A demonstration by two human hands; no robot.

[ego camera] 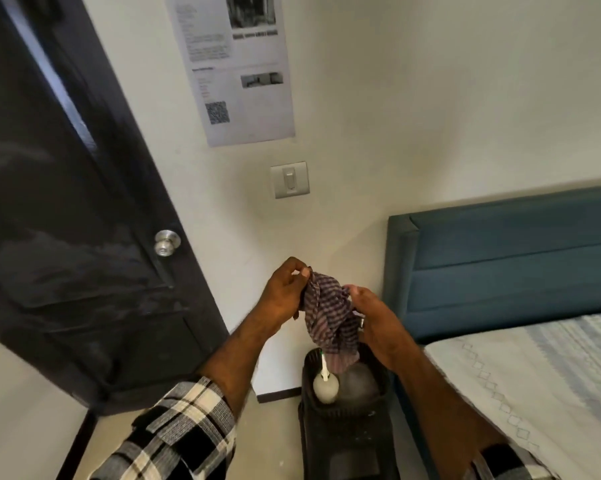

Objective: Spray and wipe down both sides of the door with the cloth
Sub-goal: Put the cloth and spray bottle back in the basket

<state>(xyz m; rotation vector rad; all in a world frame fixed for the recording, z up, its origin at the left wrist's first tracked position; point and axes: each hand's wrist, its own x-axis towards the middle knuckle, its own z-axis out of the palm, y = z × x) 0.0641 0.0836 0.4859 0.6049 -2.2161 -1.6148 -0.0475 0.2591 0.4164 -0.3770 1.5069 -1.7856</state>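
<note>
**Both hands on the cloth, door off to the left**

The left hand (285, 292) pinches the top edge of the striped cloth (330, 323) between thumb and curled fingertips; that grip is closed tight on the fabric. The right hand (378, 323) holds the cloth's other side, fingers curled round a bunched fold, so its grip is closed on the same piece. The cloth hangs crumpled between the two hands, its lower end drooping below them.

Directly beneath the grips stands a dark bin (347, 410) on the floor, with a pale rounded object (326, 388) resting in its top; it may be a bottle, but blur keeps this uncertain. The cloth's tail hangs just above it.

Left of the hands and well apart from them, the dark door (67, 254) stands with its round metal knob (166, 242) facing the camera. Above the grips, on the wall, sits a light switch (289, 179), and higher still a printed notice (236, 71). To the right of the hands lies a bed (534, 368) with a blue padded headboard (506, 265). Both forearms wear rolled plaid sleeves (188, 424).
</note>
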